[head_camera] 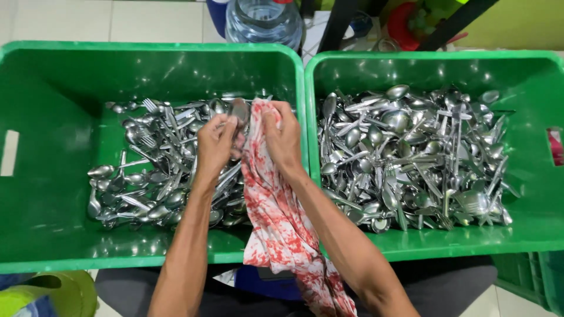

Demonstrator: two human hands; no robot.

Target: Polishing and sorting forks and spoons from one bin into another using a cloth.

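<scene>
The left green crate (53, 194) holds a loose heap of cutlery (153, 170) spread across its floor, and above the heap's right edge the left hand (214, 144) is closed in a pinch around the handle of a spoon (239, 111). The spoon's long axis runs roughly away from the person, bowl end up and farthest out, so it lies just ahead of both hands and nearer the left one's fingertips. Just beside it, the right hand (283, 138) is curled around a bunched red-and-white cloth (282, 229), pressing the cloth against the spoon (the cloth's tail hangs down over the crate rim toward the lap). Both forearms angle inward from below, wrists near each other over the divide between the crates. The right green crate (529, 194) carries a denser pile of spoons and forks (411, 158), untouched by either hand.
</scene>
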